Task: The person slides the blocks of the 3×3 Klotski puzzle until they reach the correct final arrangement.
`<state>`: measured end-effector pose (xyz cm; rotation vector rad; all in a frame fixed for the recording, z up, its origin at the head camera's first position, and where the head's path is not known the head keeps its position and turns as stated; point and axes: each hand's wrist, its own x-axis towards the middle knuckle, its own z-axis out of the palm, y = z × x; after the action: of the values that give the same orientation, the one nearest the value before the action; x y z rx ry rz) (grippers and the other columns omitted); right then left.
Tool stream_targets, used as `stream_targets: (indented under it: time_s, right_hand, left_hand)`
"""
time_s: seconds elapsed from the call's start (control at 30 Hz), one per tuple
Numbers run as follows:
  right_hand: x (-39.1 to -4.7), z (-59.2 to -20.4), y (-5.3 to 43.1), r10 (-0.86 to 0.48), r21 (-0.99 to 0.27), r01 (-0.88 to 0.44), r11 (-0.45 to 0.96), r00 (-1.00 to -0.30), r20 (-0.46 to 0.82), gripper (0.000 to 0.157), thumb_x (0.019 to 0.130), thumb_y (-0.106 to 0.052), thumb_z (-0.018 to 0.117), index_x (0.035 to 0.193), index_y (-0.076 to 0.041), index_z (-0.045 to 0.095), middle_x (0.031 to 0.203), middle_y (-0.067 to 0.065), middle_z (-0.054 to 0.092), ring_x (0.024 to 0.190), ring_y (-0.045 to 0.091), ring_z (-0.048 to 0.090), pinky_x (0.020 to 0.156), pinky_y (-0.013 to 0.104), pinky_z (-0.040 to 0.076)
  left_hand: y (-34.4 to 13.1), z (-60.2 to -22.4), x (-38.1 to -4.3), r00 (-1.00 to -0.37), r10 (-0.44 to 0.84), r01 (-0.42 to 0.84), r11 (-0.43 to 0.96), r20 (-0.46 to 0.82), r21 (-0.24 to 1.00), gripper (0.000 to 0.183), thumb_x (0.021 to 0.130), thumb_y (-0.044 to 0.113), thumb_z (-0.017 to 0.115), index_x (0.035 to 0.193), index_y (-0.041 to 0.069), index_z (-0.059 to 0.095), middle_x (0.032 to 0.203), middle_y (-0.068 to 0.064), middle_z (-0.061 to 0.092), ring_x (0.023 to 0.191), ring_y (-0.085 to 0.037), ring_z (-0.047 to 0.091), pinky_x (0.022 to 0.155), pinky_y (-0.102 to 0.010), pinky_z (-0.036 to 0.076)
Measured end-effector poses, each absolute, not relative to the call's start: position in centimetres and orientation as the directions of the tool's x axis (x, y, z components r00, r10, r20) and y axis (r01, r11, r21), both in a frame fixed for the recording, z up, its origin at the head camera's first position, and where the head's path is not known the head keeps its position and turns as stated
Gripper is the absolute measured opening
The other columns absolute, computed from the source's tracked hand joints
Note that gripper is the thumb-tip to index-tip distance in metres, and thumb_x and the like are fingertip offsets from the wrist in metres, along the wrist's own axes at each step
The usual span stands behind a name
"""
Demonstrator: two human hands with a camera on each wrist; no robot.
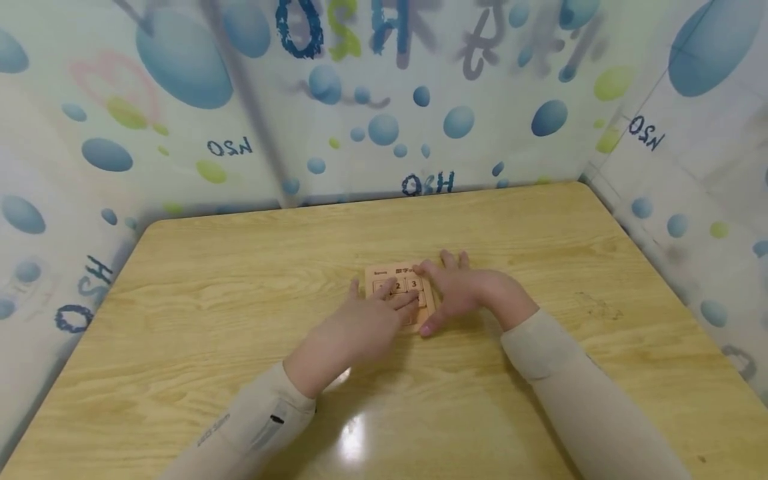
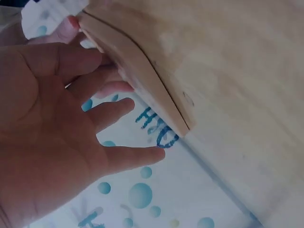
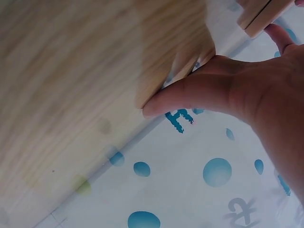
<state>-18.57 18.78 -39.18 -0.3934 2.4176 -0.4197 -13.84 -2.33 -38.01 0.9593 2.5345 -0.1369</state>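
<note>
A small wooden number puzzle (image 1: 369, 273) lies flat on the table, with square tiles in a raised frame; the digits 2 and 3 are readable. My left hand (image 1: 366, 327) reaches over it from the lower left, its spread fingers touching the tiles and hiding most of the lower rows. The left wrist view shows the palm of this hand and the edge of the wooden board (image 2: 137, 66). From the right, my right hand (image 1: 459, 290) holds the puzzle's side, thumb at its lower right corner and index finger at its upper right; the other fingers extend outward.
Around the puzzle spreads a light wood-grain table (image 1: 240, 267), glossy near the front. Behind it and along both sides hang pale wall sheets (image 1: 384, 130) with blue and green dots and lettering.
</note>
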Motion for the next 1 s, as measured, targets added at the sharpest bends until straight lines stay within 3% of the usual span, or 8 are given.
stream_targets:
  time_s: [0.13, 0.27, 0.4, 0.57, 1.0]
  right_hand:
    - [-18.5, -39.1, 18.7, -0.383, -0.384, -0.184, 0.905, -0.747, -0.543, 0.120, 0.079, -0.065, 0.086, 0.170, -0.026, 0.018, 0.176, 0.031, -0.012, 0.155, 0.068, -0.014, 0.116, 0.090, 0.010]
    - [-18.6, -39.0, 18.7, -0.385, -0.373, -0.202, 0.906, -0.761, -0.522, 0.119, 0.080, -0.064, 0.086, 0.170, -0.026, 0.019, 0.176, 0.032, -0.011, 0.155, 0.069, -0.012, 0.116, 0.090, 0.012]
    - [-18.5, -38.9, 18.8, -0.382, -0.373, -0.197, 0.907, -0.761, -0.524, 0.119, 0.080, -0.064, 0.087, 0.170, -0.027, 0.019, 0.176, 0.031, -0.011, 0.156, 0.068, -0.013, 0.116, 0.090, 0.010]
    - [-18.4, -39.0, 18.6, -0.392, -0.386, -0.197, 0.901, -0.748, -0.535, 0.121, 0.079, -0.065, 0.086, 0.171, -0.026, 0.017, 0.175, 0.032, -0.013, 0.155, 0.069, -0.015, 0.116, 0.090, 0.007]
    - [-18.5, -39.1, 18.6, -0.396, -0.401, -0.186, 0.897, -0.739, -0.545, 0.119, 0.081, -0.064, 0.086, 0.170, -0.025, 0.018, 0.176, 0.031, -0.013, 0.155, 0.069, -0.016, 0.118, 0.089, 0.006]
  left_hand:
    - [-2.4, -37.7, -13.0, -0.649, 0.616, 0.638, 0.760, -0.446, 0.122, 0.071, 0.101, 0.014, 0.061, 0.166, 0.032, 0.039, 0.177, 0.015, 0.024, 0.169, -0.027, 0.011, 0.123, -0.082, 0.021]
    - [-2.6, -36.9, -12.6, -0.632, 0.613, 0.613, 0.770, -0.474, 0.180, 0.073, 0.099, 0.010, 0.061, 0.165, 0.032, 0.041, 0.176, 0.015, 0.027, 0.169, -0.027, 0.008, 0.123, -0.083, 0.015]
    - [-3.0, -36.3, -12.7, -0.687, 0.559, 0.585, 0.804, -0.465, 0.102, 0.074, 0.097, 0.014, 0.064, 0.166, 0.028, 0.040, 0.177, 0.013, 0.025, 0.170, -0.028, 0.005, 0.124, -0.083, 0.009]
    - [-3.5, -36.6, -13.1, -0.735, 0.518, 0.568, 0.823, -0.438, 0.018, 0.068, 0.099, 0.011, 0.060, 0.164, 0.023, 0.044, 0.177, 0.010, 0.027, 0.169, -0.029, 0.005, 0.123, -0.084, 0.011]
    - [-2.7, -37.4, -14.2, -0.676, 0.592, 0.602, 0.787, -0.440, 0.134, 0.067, 0.102, 0.014, 0.061, 0.165, 0.026, 0.042, 0.177, 0.015, 0.024, 0.169, -0.029, 0.008, 0.121, -0.085, 0.015]
